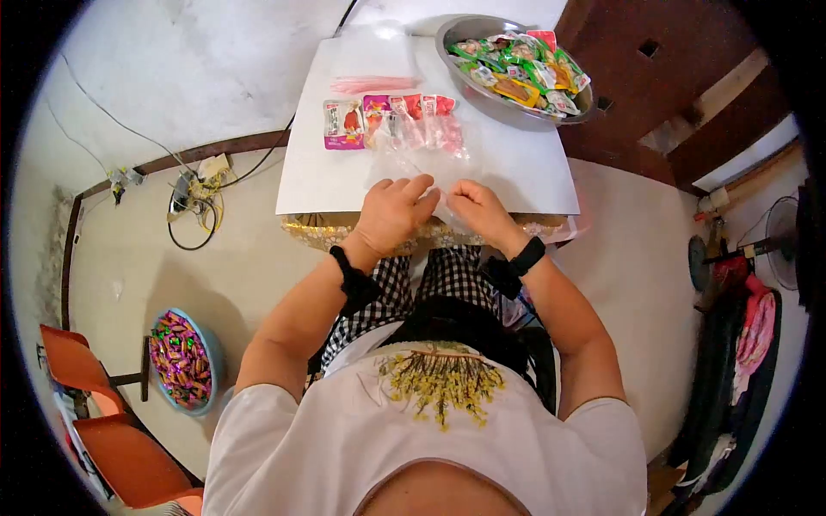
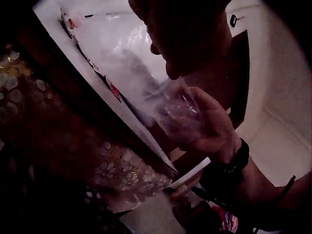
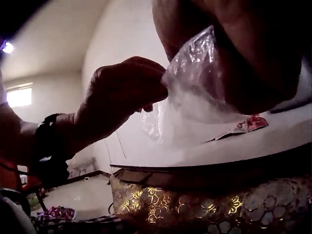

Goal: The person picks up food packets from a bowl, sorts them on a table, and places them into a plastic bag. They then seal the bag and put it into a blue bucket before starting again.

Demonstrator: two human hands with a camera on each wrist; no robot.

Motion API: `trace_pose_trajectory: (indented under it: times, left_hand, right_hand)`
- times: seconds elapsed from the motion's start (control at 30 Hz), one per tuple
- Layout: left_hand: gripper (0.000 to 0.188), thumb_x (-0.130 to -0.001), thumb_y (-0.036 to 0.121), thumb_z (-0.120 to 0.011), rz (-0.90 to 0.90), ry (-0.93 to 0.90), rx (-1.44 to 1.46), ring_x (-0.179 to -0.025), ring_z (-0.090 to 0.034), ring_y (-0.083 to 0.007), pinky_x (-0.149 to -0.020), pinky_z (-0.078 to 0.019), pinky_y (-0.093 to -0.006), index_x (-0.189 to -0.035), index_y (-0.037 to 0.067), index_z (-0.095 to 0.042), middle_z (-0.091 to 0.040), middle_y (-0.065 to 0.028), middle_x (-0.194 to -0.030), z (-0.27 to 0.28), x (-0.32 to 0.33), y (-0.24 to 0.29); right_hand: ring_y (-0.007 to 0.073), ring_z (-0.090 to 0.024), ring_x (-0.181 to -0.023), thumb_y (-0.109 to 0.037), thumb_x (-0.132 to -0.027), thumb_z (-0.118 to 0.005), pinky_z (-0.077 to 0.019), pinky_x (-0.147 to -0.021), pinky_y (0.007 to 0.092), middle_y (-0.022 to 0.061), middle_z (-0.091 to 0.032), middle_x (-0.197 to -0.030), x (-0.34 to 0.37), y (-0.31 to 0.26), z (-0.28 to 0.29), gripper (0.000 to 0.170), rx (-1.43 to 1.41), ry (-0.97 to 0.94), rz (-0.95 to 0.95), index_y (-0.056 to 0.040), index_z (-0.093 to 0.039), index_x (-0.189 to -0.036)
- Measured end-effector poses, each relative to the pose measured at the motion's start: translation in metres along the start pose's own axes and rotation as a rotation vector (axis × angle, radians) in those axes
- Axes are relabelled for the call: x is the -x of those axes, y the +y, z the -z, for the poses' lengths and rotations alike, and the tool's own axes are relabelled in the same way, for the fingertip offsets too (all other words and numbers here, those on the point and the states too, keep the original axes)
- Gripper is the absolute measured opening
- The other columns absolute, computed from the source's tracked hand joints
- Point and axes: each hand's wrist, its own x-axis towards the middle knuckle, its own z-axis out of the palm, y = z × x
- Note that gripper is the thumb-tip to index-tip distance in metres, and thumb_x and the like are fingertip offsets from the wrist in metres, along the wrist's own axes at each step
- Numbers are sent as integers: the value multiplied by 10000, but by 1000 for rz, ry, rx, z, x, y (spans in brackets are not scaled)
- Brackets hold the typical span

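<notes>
A clear plastic bag (image 1: 404, 162) (image 3: 195, 97) lies over the near part of the white table, its near end between both hands. The left hand (image 1: 396, 211) (image 3: 119, 97) pinches one side of the bag's edge, thumb against fingers. Close beside it, the right hand (image 1: 483, 212) (image 2: 214, 124) has curled fingers on the other side of the bag. Just beyond, partly under the film, several flat packets (image 1: 344, 125) in purple, red and white lie in a row. Pink strips (image 1: 374, 84) lie behind them.
A metal bowl (image 1: 446, 41) of green and yellow packets stands at the table's back right. Clear bags (image 1: 370, 56) lie at the back left. On the floor at left are a blue basin (image 1: 217, 361) of purple packets and orange chairs (image 1: 129, 456).
</notes>
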Motion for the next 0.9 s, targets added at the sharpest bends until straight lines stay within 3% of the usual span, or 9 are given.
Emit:
trace_pose_trajectory:
  times: [0.17, 0.23, 0.37, 0.5, 0.6, 0.67, 0.7, 0.8, 0.9]
  left_hand:
    - [183, -749, 184, -600, -150, 15, -88, -960, -571, -211, -823, -439, -416, -918, 121, -631, -595, -44, -1121, 6, -5, 11]
    - [194, -776, 189, -583, -206, -64, -158, -1029, -564, -225, -883, -413, -435, -953, 125, -628, -585, -57, -1190, 5, -3, 16]
    - [238, -805, 204, -571, -88, -272, -139, -1074, -549, -240, -853, -426, -431, -1028, 124, -585, -577, -106, -1185, -18, 11, 18]
    - [305, -811, 200, -585, 16, -229, -117, -1070, -557, -246, -806, -435, -422, -1105, 128, -550, -588, -133, -1115, -23, -4, 26]
    - [327, -806, 173, -592, 35, -223, -24, -993, -580, -234, -767, -441, -394, -1130, 139, -555, -607, -86, -1002, -36, -10, 26]
    - [298, -807, 175, -590, 4, -352, 14, -958, -583, -220, -766, -439, -393, -1102, 136, -574, -610, -50, -922, -45, -7, 23]
    - [151, -796, 189, -601, -69, -264, 27, -878, -580, -214, -759, -439, -403, -932, 125, -615, -588, -18, -823, -45, -3, 23]
    - [168, -773, 169, -625, -186, -334, 285, -954, -588, -240, -798, -451, -405, -929, 105, -616, -613, -51, -941, -32, 6, 12]
    - [172, -741, 175, -696, -9, -237, 265, -871, -587, -274, -764, -466, -406, -856, 86, -604, -599, -74, -882, -4, 12, -7]
  right_hand:
    - [37, -430, -631, -120, -933, -518, -356, -551, 212, -60, -508, -725, 6, 12, 7, 116, -158, 146, -67, -77, -553, -831]
    - [104, -500, -622, -132, -928, -537, -406, -560, 276, 7, -541, -703, 8, 16, 9, 112, -64, 291, 40, -41, -556, -866]
    - [230, -579, -629, -142, -919, -582, -449, -575, 334, 117, -591, -741, 19, -11, 12, 115, 326, 601, 345, -31, -555, -908]
    - [298, -586, -670, -117, -844, -660, -466, -584, 382, 119, -578, -785, 43, -51, 10, 116, 525, 592, 509, -50, -579, -892]
    - [265, -556, -636, -13, -811, -666, -449, -577, 329, 121, -559, -760, 50, -37, 7, 105, 691, 531, 551, -23, -600, -892]
    - [278, -563, -654, -34, -825, -649, -452, -591, 340, 127, -558, -770, 47, -21, 3, 80, 613, 504, 469, -14, -611, -892]
    - [273, -564, -657, -47, -838, -641, -452, -595, 341, 127, -561, -776, 44, -6, 3, 76, 583, 497, 423, -10, -614, -898]
    - [259, -567, -658, -87, -874, -616, -450, -603, 345, 132, -574, -797, 35, 20, 8, 105, 527, 512, 314, 3, -622, -928]
    - [246, -568, -655, -120, -902, -596, -447, -604, 341, 137, -588, -819, 29, 33, 8, 144, 464, 523, 302, 8, -628, -961]
